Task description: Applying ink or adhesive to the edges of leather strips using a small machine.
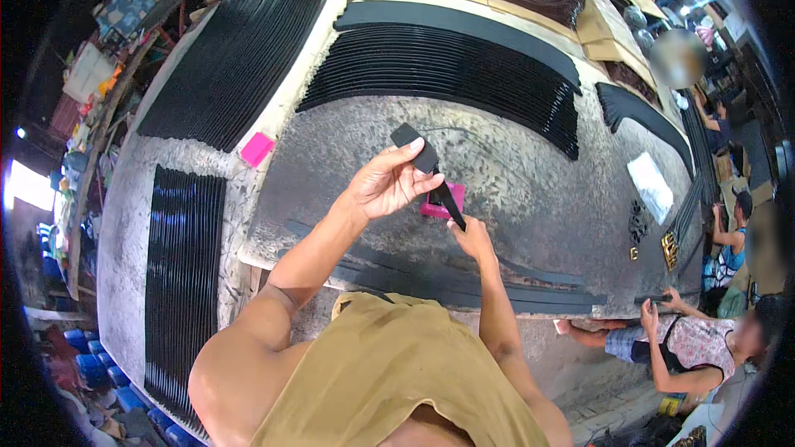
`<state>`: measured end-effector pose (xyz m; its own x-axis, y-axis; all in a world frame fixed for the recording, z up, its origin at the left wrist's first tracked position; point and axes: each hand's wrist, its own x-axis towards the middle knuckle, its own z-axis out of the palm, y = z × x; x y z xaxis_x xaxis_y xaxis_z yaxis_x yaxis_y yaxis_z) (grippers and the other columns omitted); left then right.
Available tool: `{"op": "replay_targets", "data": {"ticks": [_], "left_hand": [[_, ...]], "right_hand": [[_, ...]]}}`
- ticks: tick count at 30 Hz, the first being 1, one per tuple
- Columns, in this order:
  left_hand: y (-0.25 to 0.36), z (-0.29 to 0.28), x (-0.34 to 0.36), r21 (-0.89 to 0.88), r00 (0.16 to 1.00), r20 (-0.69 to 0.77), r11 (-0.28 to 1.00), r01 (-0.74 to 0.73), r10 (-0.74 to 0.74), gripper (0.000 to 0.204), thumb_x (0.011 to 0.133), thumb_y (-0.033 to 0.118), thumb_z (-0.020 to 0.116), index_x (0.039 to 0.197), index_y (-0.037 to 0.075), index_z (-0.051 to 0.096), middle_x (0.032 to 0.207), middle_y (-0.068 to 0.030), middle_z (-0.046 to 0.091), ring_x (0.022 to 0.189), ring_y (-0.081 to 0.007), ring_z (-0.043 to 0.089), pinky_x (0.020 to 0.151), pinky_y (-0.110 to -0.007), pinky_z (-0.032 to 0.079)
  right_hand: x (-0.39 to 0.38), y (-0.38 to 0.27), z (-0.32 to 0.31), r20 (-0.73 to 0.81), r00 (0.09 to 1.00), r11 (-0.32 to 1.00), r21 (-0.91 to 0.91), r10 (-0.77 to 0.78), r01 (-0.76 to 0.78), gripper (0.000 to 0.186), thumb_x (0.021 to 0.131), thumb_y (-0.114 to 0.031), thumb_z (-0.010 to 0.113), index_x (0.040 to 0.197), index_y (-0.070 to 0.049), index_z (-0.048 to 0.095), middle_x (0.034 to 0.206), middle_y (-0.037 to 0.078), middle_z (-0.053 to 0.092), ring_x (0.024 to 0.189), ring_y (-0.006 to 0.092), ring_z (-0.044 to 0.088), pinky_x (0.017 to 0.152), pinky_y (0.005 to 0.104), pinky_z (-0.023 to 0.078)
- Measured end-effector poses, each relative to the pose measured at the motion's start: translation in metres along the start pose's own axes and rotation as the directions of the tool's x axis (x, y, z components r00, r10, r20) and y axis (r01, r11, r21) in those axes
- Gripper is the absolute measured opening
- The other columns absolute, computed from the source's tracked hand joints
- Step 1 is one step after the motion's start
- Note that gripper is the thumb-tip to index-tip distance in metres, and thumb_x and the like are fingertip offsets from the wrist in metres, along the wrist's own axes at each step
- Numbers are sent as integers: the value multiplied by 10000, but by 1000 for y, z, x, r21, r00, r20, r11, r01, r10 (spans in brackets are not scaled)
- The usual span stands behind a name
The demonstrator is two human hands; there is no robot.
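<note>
My left hand (393,180) pinches a flat black piece between thumb and fingers above the middle of the table. Its squared end (404,134) sticks out past the thumb. A narrow black strap (447,199) runs from beneath those fingers down to my right hand (472,240), which is closed on its lower part. Whether the squared piece and the strap are one item is hidden by the fingers. Behind the strap, a pink tray-like object (432,209) rests on the table, partly covered.
Rows of glossy black straps (439,54) lie across the stained table (530,199), with more at left. A pink block (257,149) sits left. Loose strips (530,290) lie along the near edge. Gold buckles (669,250) and a white packet (650,188) lie right. Co-workers (691,343) sit at right.
</note>
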<state>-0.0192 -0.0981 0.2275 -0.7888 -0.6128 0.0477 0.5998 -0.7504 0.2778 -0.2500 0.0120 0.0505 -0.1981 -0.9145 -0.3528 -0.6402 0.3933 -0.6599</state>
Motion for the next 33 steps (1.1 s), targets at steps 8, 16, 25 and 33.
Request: {"op": "replay_targets", "data": {"ticks": [8, 16, 25, 33], "left_hand": [[12, 15, -16, -109, 999, 6, 993, 53, -52, 203, 1003, 191, 553, 1072, 12, 619, 845, -61, 542, 749, -170, 573, 912, -454, 569], [120, 8, -63, 952, 825, -55, 220, 214, -563, 227, 755, 208, 798, 755, 18, 673, 748, -112, 676, 731, -266, 665, 908, -462, 499], [59, -33, -37, 866, 811, -500, -166, 471, -304, 185, 732, 63, 833, 811, 14, 673, 777, 52, 597, 710, -53, 530, 634, -255, 428], [-73, -69, 7, 921, 915, -376, 49, 386, -145, 154, 845, 106, 760, 937, 22, 669, 780, 57, 596, 693, -36, 497, 619, -218, 397]], "right_hand": [[-4, -3, -8, -80, 996, 998, 34, -49, 52, 351, 928, -338, 633, 1059, -14, 675, 797, 255, 649, 837, 433, 654, 730, 464, 483], [-9, 98, -151, -667, 719, 979, -87, -196, 186, 197, 898, -48, 575, 1058, 3, 677, 993, 239, 677, 944, 388, 660, 838, 431, 506], [-148, 163, -299, -845, 503, 914, -334, -182, -230, 440, 694, 101, 564, 1079, -67, 697, 1079, 135, 681, 1063, 346, 620, 902, 404, 498], [-165, 268, -326, -829, 535, 621, -508, -164, -596, 564, 779, -19, 640, 1314, -184, 571, 1420, 44, 508, 1359, 269, 427, 1100, 544, 335]]}}
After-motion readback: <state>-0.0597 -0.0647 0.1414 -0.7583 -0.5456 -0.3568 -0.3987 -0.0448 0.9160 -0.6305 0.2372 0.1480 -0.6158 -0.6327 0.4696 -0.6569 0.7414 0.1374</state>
